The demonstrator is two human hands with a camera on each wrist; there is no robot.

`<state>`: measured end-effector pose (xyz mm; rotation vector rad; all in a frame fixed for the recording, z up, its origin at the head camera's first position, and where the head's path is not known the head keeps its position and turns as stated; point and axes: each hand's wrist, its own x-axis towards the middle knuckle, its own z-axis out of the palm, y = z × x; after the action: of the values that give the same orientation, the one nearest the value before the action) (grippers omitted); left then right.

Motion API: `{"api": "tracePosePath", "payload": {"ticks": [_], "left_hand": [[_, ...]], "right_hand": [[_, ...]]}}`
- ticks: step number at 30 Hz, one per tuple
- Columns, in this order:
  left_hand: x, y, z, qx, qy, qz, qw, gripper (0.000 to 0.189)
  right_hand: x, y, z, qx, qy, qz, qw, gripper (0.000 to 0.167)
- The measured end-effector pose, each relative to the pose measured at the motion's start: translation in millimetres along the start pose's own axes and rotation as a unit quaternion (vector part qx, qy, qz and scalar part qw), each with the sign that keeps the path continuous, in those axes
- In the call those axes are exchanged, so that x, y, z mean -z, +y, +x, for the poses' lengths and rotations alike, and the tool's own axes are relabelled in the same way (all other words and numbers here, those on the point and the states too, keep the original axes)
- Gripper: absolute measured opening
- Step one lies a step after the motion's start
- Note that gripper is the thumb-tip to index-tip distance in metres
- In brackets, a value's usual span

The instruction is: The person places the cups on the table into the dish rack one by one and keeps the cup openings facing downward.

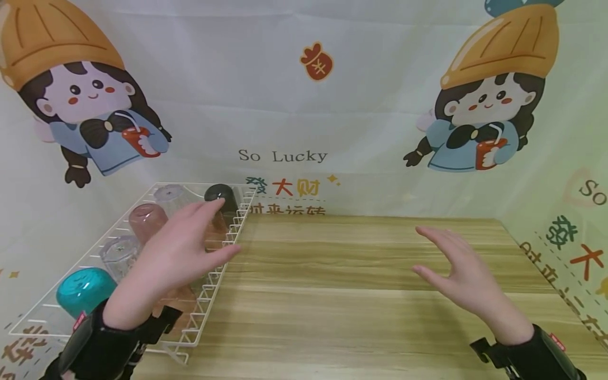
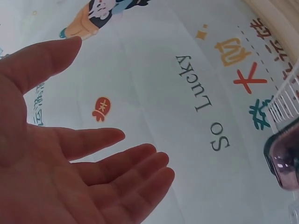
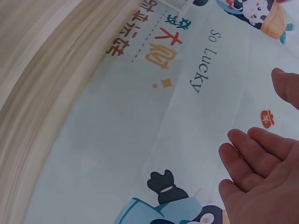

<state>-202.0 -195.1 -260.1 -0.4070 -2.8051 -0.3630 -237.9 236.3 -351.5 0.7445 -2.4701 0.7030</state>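
My left hand (image 1: 173,256) hovers over a white wire rack (image 1: 205,311), thumb and fingers spread apart with nothing between them. Glasses stand upside down in the rack: a teal glass (image 1: 85,290) nearest me, a clear ribbed glass (image 1: 120,254), a pink glass (image 1: 147,221), another clear glass (image 1: 171,196) and a dark glass (image 1: 221,196) at the far end. Amber-tinted glass (image 1: 178,306) shows partly beneath my left hand, mostly hidden by it. Over the right side of the wooden table, my right hand (image 1: 467,277) is raised, its palm bare in the right wrist view.
The wood-grain table (image 1: 351,316) stretches right from the rack. A pale printed cloth (image 1: 370,132) with cartoon figures and lettering hangs behind it and along both sides. Each wrist wears a black strap mount (image 1: 532,353).
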Motion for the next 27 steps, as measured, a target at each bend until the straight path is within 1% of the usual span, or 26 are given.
{"api": "tracePosePath", "payload": {"ticks": [8, 16, 19, 22, 27], "left_hand": [[-2.8, 12.0, 3.4, -0.009, -0.003, -0.016, 0.9998, 0.085], [-8.3, 21.5, 5.8, -0.023, 0.007, -0.014, 0.9996, 0.083], [-10.8, 25.5, 6.1, -0.022, 0.009, -0.011, 0.9997, 0.083], [-13.0, 30.0, 6.8, -0.014, 0.006, -0.011, 0.9998, 0.083], [-16.5, 36.4, 6.6, -0.003, 0.009, -0.01, 0.9999, 0.085]], "right_hand": [[1, -9, 2.3, 0.015, 0.002, 0.0, 0.9999, 0.068], [0, -17, 6.2, 0.021, 0.005, -0.006, 0.9998, 0.069], [-1, -20, 7.5, 0.028, 0.005, -0.002, 0.9996, 0.069], [-3, -22, 8.2, 0.034, 0.006, 0.001, 0.9994, 0.069], [-5, -25, 9.5, 0.035, 0.002, 0.006, 0.9994, 0.068]]}}
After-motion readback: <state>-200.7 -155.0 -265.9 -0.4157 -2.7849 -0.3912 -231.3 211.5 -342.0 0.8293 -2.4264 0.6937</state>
